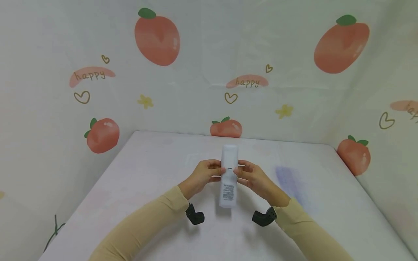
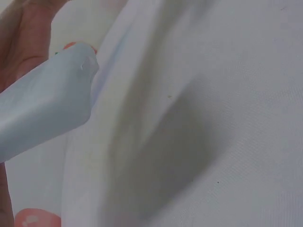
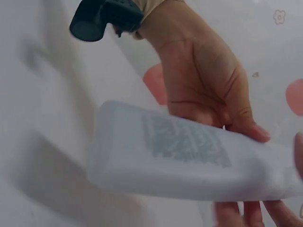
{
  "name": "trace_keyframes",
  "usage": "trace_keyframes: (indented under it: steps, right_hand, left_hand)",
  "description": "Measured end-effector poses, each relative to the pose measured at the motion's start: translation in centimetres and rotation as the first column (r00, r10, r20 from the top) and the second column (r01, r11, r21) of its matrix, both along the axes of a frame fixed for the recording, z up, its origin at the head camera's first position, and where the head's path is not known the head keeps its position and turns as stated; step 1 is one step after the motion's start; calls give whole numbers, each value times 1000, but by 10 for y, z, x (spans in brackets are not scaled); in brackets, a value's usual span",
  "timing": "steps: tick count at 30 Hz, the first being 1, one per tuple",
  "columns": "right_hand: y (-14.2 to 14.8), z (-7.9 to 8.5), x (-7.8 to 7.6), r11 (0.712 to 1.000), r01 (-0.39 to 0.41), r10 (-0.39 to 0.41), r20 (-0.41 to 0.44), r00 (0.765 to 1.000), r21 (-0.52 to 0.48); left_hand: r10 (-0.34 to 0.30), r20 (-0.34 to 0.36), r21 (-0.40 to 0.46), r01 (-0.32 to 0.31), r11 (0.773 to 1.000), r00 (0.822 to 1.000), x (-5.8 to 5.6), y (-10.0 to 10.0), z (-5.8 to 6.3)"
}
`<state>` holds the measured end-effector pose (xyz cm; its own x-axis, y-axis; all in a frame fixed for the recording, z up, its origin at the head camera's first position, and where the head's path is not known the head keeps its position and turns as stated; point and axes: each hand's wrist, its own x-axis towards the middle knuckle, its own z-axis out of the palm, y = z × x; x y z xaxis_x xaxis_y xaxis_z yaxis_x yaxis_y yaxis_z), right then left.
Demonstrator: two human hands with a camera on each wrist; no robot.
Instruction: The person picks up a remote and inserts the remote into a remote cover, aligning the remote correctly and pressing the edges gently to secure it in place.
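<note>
A white plastic bottle (image 1: 228,195) with a tall cap (image 1: 230,154) is held up over the table, its block of small print facing me. My left hand (image 1: 203,174) grips it from the left side near the middle, thumb on the front. From the right, my right hand (image 1: 254,178) holds it at about the same height, thumb also in front and fingers reaching behind. In the left wrist view the bottle's base (image 2: 61,97) hangs apart from its shadow. The right wrist view shows the printed text (image 3: 184,139) along the bottle's body.
The white table (image 1: 137,195) carries a faint purple stain (image 1: 289,181) on the right. A pale backdrop (image 1: 196,79) printed with fruit and hearts stands behind and beside it. Black wrist cameras (image 1: 264,217) sit below both cuffs. A dark cord (image 1: 54,232) is at the left edge.
</note>
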<state>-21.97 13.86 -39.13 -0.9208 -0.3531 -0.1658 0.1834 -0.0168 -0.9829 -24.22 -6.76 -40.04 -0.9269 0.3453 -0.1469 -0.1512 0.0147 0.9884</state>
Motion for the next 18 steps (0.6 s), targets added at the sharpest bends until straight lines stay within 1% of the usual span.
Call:
trace_keyframes:
  steps: [2,4,6,8,10,14,18]
  right_hand:
    - [1,-2,1,997,-15,16,-12,1000,78]
    - [1,-4,2,990,0,2,-14,1000,141]
    - [1,-5,2,984,17,-16,-7,1000,175]
    - [1,-5,3,982,24,-25,2,1000,187]
    - [1,-5,3,984,25,-27,12,1000,175]
    - [5,-2,5,994,-18,17,12,1000,105]
    - [9,3,6,998,-63,63,32,998,21]
  left_hand:
    - [4,1,2,-4,1000,1000,0,0,0]
    - [2,1,4,-2,1000,1000,0,-1,-1]
    - [4,1,4,-4,1000,1000,1,0,-1]
    - [10,-3,-1,-10,1000,1000,2,0,0]
    - [17,-8,-4,-17,1000,1000,2,0,1]
    - [35,-34,-24,-36,999,999,2,-2,3]
    - [50,-95,-66,-57,996,994,1,-5,6]
